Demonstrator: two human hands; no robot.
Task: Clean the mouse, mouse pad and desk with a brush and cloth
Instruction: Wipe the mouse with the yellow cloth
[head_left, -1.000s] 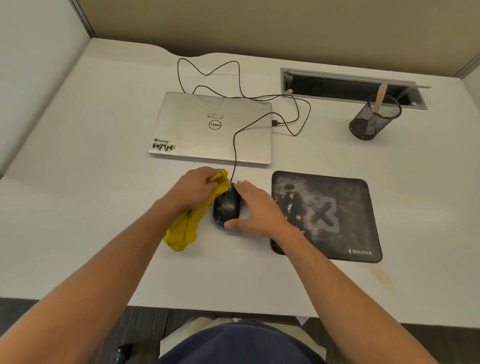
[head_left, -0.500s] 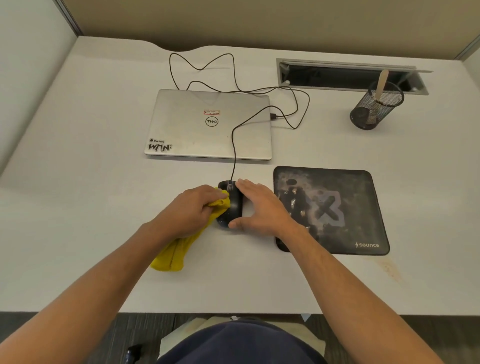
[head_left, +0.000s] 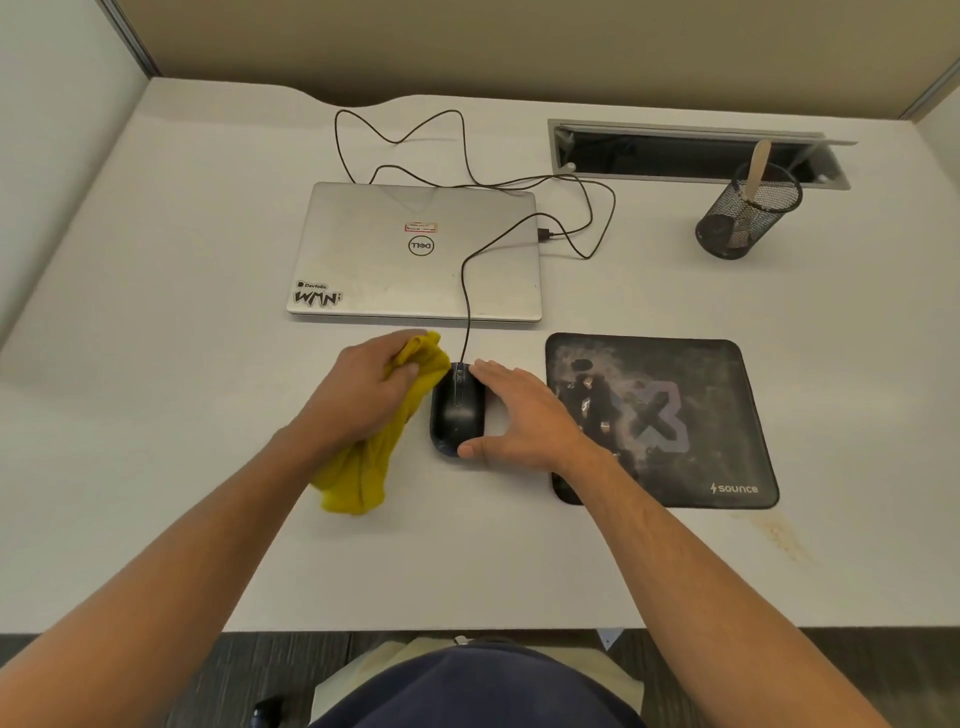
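**Mouse braced for wiping, cloth at its left flank**

Mouse (head_left: 457, 410) sits on the bare tabletop (head_left: 156, 260), just left of the mouse pad (head_left: 660, 421) (off the pad, likely so each can be cleaned separately). The right hand (head_left: 519, 415) steadies it, thumb at the rear and fingers (head_left: 488, 370) stretched along its right side, so it won't slide. The left hand (head_left: 363, 395) clenches a bunched yellow cloth (head_left: 363, 467), its wad seemingly touching the mouse's front-left edge. A wooden handle in the mesh cup (head_left: 748, 213) may be the brush.
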